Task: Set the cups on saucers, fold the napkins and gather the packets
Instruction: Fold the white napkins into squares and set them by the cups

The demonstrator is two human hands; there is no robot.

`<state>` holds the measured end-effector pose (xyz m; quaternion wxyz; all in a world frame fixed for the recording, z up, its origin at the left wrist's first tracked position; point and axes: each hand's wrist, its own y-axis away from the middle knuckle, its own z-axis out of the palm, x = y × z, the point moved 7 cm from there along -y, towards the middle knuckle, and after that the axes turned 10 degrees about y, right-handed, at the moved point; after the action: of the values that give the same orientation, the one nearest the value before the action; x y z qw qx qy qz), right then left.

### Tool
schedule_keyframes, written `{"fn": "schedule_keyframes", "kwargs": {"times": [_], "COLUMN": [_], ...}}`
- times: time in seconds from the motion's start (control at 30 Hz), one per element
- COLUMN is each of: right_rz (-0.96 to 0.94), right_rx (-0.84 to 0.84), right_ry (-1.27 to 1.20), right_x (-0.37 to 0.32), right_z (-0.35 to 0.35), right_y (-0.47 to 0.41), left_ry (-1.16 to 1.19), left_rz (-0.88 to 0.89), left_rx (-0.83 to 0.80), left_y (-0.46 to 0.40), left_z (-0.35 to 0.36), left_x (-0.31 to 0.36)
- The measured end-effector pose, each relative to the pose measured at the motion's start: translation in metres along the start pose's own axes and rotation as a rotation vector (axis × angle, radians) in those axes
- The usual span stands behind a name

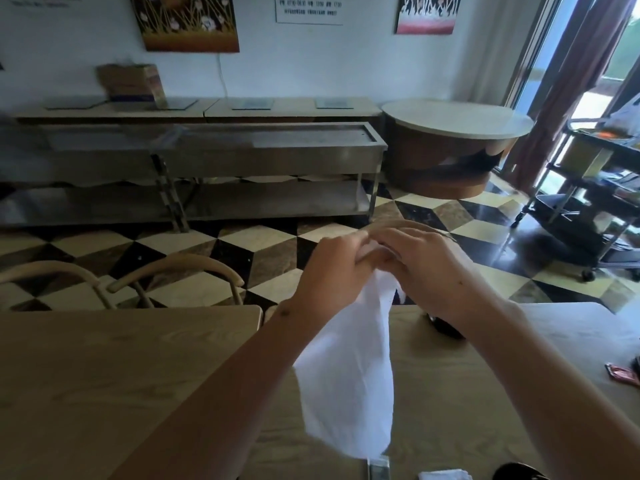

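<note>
Napkin (349, 372), white, hanging limp above the wooden desk (104, 368), pinched at its top edge. Left hand (332, 268) closed on the cloth, just left of centre. Right hand (422, 265) touching it, fingers curled onto the same top edge. Far right on the desk, red packet (621, 374), well apart.

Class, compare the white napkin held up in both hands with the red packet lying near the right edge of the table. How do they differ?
The napkin is white; the packet is red. The napkin is large and hangs in the air, pinched at its top by the left hand and right hand; the packet is small and lies flat on the table, untouched. Both are thin, light table items.
</note>
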<state>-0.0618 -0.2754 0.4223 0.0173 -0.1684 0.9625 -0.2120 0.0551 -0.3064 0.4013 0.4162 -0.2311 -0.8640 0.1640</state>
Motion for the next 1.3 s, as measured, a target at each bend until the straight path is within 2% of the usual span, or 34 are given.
{"fn": "schedule_keyframes", "kwargs": {"times": [0.07, 0.17, 0.23, 0.33, 0.4, 0.57, 0.67, 0.77, 0.83, 0.93, 1.03, 1.17, 1.3], "right_rz": [-0.032, -0.024, 0.057, 0.177, 0.215, 0.337, 0.303, 0.235, 0.227, 0.189, 0.166, 0.250, 0.321], "right_rx": [-0.073, 0.046, 0.059, 0.002, -0.063, -0.025, 0.088, 0.106, 0.042, -0.165, -0.231, -0.331, -0.560], "right_ry": [0.030, -0.117, -0.116, -0.035, -0.036, 0.018, 0.046, 0.105, 0.127, 0.102, 0.035, -0.032, -0.070], "right_x": [0.014, 0.047, 0.077, 0.113, 0.127, 0.156, 0.156, 0.151, 0.149, 0.136, 0.112, 0.084, 0.060], "right_z": [0.016, 0.029, 0.046, 0.081, 0.099, 0.095, 0.083, 0.083, 0.096, 0.137, 0.174, 0.231, 0.286], "right_y": [-0.006, -0.016, -0.031, -0.055, -0.066, -0.088, -0.086, -0.075, -0.062, -0.029, 0.019, 0.094, 0.172], "left_ry": [0.044, 0.073, -0.015, -0.212, -0.334, -0.395, -0.429, -0.428, -0.447, -0.520, -0.586, -0.518, -0.510], "left_rz": [-0.036, -0.159, -0.220, -0.376, -0.399, -0.222, -0.130, -0.138, -0.140, -0.160, -0.268, -0.411, -0.501], "left_rx": [-0.037, -0.301, -0.361, -0.260, -0.174, 0.082, 0.124, 0.128, 0.080, -0.036, -0.186, -0.369, -0.554], "left_y": [0.004, 0.006, -0.001, -0.021, -0.040, -0.081, -0.081, -0.062, -0.042, 0.001, 0.058, 0.141, 0.221], "left_z": [0.003, 0.019, 0.021, 0.006, -0.005, -0.041, -0.053, -0.057, -0.050, -0.027, 0.002, 0.044, 0.073], "left_x": [-0.022, -0.071, -0.111, -0.162, -0.173, -0.148, -0.136, -0.145, -0.158, -0.187, -0.230, -0.268, -0.279]}}
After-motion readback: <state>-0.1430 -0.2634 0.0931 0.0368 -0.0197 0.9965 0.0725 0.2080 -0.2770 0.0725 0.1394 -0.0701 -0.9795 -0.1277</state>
